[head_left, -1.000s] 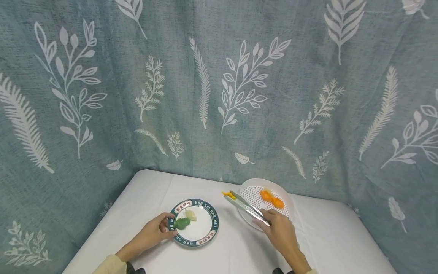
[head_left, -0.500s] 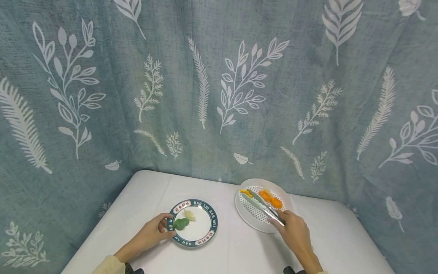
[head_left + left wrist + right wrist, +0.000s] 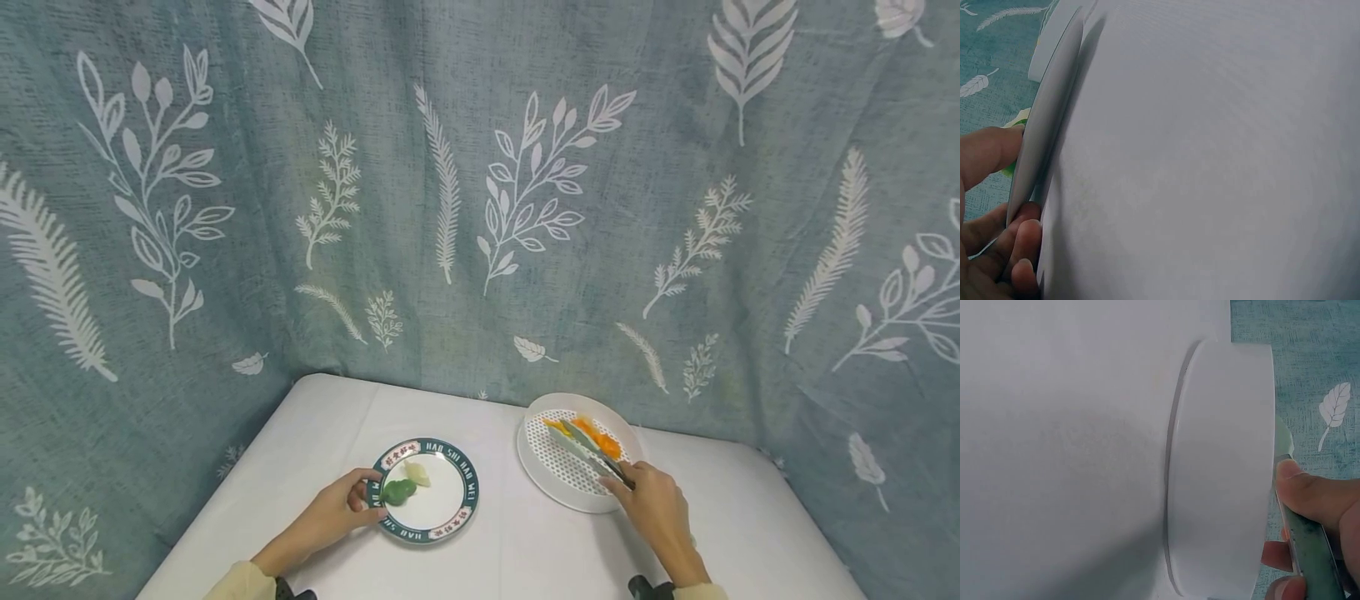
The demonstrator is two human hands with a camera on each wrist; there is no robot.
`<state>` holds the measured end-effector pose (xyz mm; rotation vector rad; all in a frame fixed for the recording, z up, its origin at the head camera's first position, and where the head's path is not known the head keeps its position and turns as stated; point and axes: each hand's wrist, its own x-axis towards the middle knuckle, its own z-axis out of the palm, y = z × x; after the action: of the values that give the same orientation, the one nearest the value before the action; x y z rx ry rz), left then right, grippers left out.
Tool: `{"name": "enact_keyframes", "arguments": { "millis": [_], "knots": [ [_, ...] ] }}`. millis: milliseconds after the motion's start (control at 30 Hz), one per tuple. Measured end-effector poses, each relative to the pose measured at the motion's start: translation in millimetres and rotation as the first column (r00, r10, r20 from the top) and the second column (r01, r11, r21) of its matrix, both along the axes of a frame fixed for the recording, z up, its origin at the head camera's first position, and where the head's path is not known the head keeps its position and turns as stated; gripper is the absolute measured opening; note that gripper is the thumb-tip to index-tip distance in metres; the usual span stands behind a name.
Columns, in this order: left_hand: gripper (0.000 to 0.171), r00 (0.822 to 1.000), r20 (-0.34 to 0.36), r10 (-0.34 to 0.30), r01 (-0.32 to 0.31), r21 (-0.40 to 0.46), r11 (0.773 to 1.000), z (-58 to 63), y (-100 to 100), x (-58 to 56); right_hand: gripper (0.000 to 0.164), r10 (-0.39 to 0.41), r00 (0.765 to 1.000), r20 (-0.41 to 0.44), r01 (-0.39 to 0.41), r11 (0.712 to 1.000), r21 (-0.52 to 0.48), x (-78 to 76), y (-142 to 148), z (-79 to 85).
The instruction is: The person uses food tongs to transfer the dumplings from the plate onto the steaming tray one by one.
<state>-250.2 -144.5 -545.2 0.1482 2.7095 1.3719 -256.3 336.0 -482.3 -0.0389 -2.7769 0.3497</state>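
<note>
My left hand [image 3: 327,512] pinches the near-left rim of a white plate [image 3: 450,492] with a dark green lettered border; in the left wrist view, the thumb [image 3: 991,153] is on its upper side and the fingers beneath. On the plate lie a green lobed piece [image 3: 398,492] and a pale piece [image 3: 417,473]. Metal tongs [image 3: 588,452] with pale green tips are gripped in my right hand [image 3: 654,504], over a round white strainer [image 3: 540,479]. A yellow piece [image 3: 555,426] shows at the tong tips, beside orange pieces [image 3: 609,447] on the perforated bottom.
A white cloth [image 3: 498,533] covers the table. A blue-green curtain [image 3: 465,350] with white leaf prints hangs close behind the strainer and along the table's sides. The strainer's tall side wall [image 3: 1222,469] fills the middle of the right wrist view.
My right hand has carried the tongs and the yellow piece rightward from the strainer's left edge to over its inside, low by the orange pieces. The left hand and plate stay put.
</note>
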Motion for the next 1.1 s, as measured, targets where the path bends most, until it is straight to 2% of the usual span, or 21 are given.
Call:
{"name": "enact_keyframes", "arguments": {
  "millis": [233, 400, 733, 1000, 1100],
  "knots": [
    [0.066, 1.0, 0.002, 0.002, -0.002, -0.007, 1.0, 1.7, 1.2, 0.7, 0.048, -0.058, 0.994, 0.09, 0.059, 0.998, 0.0, -6.6, -1.0, -1.8],
    [0.066, 1.0, 0.008, 0.004, -0.004, -0.002, 1.0, 4.0, 1.5, 1.7, 0.049, -0.071, 0.989, 0.129, 0.071, 0.997, 0.004, -9.0, -0.7, -2.9],
    [0.065, 1.0, -0.001, 0.004, -0.004, 0.007, 1.0, 5.5, 1.7, 3.5, 0.055, -0.058, 0.994, 0.098, 0.059, 0.998, -0.013, -6.5, 2.8, -2.0],
    [0.064, 1.0, -0.011, -0.007, 0.007, 0.016, 1.0, 5.3, 0.9, 3.9, 0.053, -0.018, 1.0, 0.015, 0.018, 1.0, -0.005, 3.0, -2.4, 6.7],
    [0.064, 1.0, -0.015, -0.014, 0.014, 0.018, 1.0, 4.6, 0.4, 3.2, 0.058, 0.003, 1.0, -0.017, -0.003, 1.0, -0.004, 7.6, -8.3, 11.4]
  ]
}}
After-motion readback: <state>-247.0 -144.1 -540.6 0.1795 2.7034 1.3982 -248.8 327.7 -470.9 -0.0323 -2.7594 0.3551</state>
